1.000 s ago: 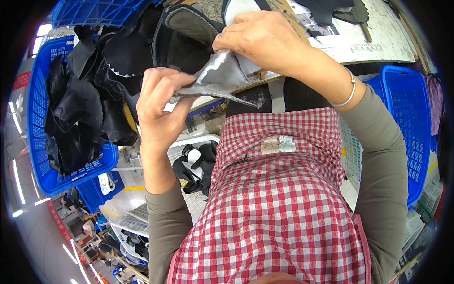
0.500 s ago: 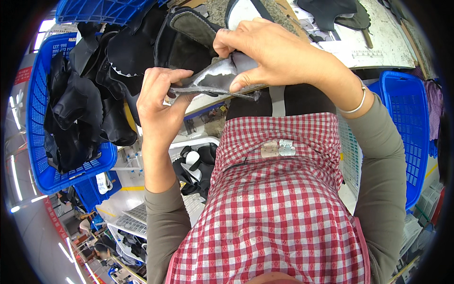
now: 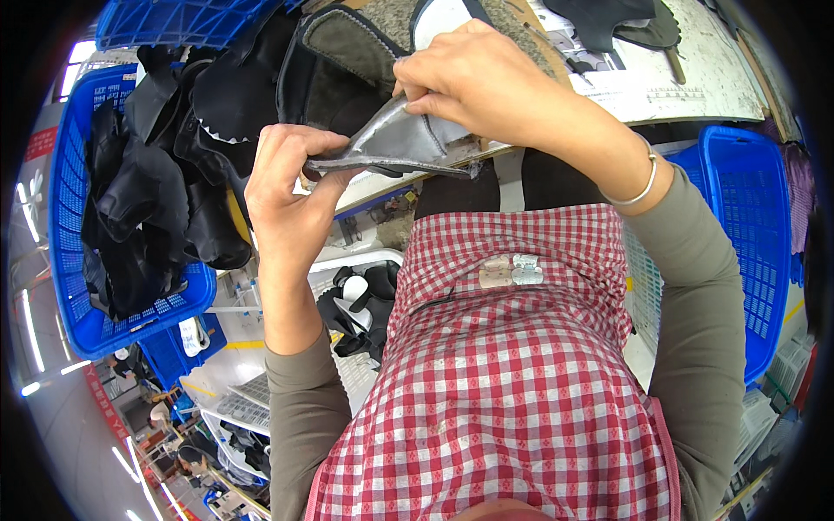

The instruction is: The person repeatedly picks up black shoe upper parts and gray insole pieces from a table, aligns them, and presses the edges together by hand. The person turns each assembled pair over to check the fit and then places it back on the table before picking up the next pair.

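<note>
A black leather shoe upper (image 3: pixel 395 143) is held up in front of me, its grey, shiny inner side folded toward me. My left hand (image 3: pixel 291 187) pinches its left end between thumb and fingers. At its upper edge, my right hand (image 3: pixel 486 78) grips the leather with thumb and bent fingers. A thick trimmed edge runs along the bottom of the upper to a frayed right corner. Just behind it on the bench lies another black upper (image 3: pixel 343 65) with a dark grey lining. A white-lined piece (image 3: pixel 443 22) sits beyond my right hand, partly covered by it.
On the left, a blue basket (image 3: pixel 74 295) is heaped with black uppers. More blue baskets (image 3: pixel 751 234) stand at the right. A white basket (image 3: pixel 356 373) with black and white pieces is below my left hand. The white bench (image 3: pixel 712 78) bears black pieces and paper.
My right hand has moved up, its thumb leaving the upper's lower part for the top edge. The grey inner side now shows more plainly. My left hand keeps its pinch.
</note>
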A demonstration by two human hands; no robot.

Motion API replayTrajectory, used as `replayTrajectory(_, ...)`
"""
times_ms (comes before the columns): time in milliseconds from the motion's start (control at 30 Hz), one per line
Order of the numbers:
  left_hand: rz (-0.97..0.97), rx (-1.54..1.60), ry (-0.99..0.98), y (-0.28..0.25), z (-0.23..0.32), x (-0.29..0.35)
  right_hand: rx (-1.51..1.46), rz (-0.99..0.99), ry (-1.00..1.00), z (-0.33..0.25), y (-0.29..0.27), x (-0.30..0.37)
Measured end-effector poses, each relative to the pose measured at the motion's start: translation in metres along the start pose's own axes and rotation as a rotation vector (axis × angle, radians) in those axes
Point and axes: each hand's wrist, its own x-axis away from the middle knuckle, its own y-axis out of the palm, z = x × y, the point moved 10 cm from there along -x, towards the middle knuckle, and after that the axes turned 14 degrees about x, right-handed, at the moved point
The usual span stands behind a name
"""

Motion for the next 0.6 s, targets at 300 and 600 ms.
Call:
replayTrajectory(300,0.027,0.002,-0.090,-0.002,-0.004,0.004,0.080,0.101,-0.056,-0.012,-0.006,-0.002)
replayTrajectory(600,0.087,-0.149,0.188,0.008,0.018,0.035,0.148,0.205,-0.214,-0.056,-0.013,0.029)
